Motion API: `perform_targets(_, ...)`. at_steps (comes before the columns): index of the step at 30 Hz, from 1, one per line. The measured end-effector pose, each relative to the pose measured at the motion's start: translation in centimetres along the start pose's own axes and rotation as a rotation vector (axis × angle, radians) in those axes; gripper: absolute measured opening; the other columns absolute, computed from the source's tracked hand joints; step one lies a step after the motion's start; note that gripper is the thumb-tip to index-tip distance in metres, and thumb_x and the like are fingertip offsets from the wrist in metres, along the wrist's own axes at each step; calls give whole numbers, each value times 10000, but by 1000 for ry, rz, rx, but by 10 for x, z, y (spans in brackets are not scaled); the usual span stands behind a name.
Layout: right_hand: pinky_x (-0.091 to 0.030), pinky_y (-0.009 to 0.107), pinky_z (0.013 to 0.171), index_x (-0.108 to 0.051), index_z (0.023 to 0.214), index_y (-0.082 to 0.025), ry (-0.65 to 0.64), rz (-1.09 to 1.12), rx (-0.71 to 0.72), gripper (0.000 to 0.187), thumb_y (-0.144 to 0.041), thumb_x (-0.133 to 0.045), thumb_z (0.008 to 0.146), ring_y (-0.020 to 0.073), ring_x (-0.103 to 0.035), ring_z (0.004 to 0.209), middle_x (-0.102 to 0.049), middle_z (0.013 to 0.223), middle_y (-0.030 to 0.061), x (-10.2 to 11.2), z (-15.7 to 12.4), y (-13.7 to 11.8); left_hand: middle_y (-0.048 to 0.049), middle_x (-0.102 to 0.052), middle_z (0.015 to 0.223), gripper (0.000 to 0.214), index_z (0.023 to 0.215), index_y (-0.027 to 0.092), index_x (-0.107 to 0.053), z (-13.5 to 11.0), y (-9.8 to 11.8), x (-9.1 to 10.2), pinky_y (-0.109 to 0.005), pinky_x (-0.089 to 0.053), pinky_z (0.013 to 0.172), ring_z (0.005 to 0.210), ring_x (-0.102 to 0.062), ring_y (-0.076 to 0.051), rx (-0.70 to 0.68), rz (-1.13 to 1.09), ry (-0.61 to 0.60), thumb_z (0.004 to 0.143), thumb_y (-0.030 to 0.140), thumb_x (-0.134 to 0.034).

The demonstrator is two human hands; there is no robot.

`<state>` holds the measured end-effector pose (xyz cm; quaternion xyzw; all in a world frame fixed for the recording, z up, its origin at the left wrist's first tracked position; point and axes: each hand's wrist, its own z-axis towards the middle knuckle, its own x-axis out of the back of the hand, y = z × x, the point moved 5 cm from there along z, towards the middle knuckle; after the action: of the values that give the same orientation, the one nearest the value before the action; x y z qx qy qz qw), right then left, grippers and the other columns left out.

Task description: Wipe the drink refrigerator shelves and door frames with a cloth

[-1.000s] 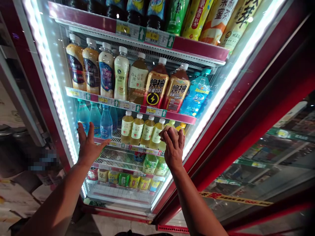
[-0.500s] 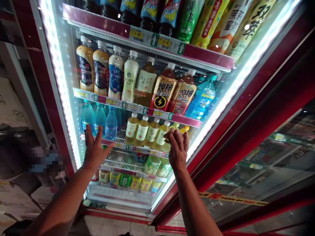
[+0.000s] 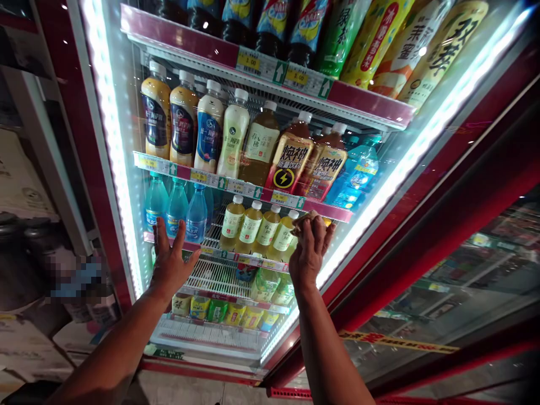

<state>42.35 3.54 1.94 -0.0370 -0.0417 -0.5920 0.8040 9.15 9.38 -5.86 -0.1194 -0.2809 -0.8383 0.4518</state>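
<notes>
Both hands on cooler glass (image 3: 379, 169): left hand (image 3: 171, 264) spread flat, right hand (image 3: 311, 253) bunching soft, light cloth (image 3: 304, 217) — grip the wad.

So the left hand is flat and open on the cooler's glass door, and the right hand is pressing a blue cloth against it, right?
Not quite: the cloth is brownish tan, not blue, as the head view shows. The right hand does press it to the glass door, and the left hand lies flat and open on it.
</notes>
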Motion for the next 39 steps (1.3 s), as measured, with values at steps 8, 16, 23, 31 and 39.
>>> perform_targets(8,-322,615,1262,-307,1610,-418,-82,12,75,737,-50,-510,1005,269,-209,1607,-455,1636,22,-12,-4,-24,-16,227,1727,1012,1641,454,-5,1,3,4,-706,-248,1231,1592,41,-436,-36,-6,-20,915,304,-694)
perform_targets(16,-278,630,1277,-290,1618,-410,-103,27,79,724,-62,-479,1012,264,-136,1620,-439,1646,16,-32,-1,-47,-46,256,1717,1022,1645,431,12,-1,2,8,-701,-226,1238,1590,65,-438,-76,-2,-42,917,265,-686)
perform_targets(23,-272,649,1273,-330,1612,-381,-3,16,45,683,-73,-456,1016,284,-149,1618,-408,1665,37,-30,5,-50,-50,239,1723,1042,1639,454,-3,-3,-2,9,-705,-263,1220,1586,46,-451,-62,-28,-62,897,227,-700)
perform_targets(31,-311,609,1272,-340,1606,-386,-106,35,117,720,-50,-516,994,270,-178,1613,-477,1623,27,-41,2,-71,-75,220,1724,1025,1641,438,0,-4,-3,15,-677,-316,1209,1591,5,-435,-97,-10,-85,909,208,-680)
perform_targets(39,-307,643,1263,-280,1623,-399,-101,32,103,751,-38,-496,1001,277,-141,1620,-461,1631,30,-61,5,-98,-70,170,1737,972,1640,443,-15,-5,-14,20,-644,-371,1195,1592,-44,-419,-131,-21,-115,933,204,-637)
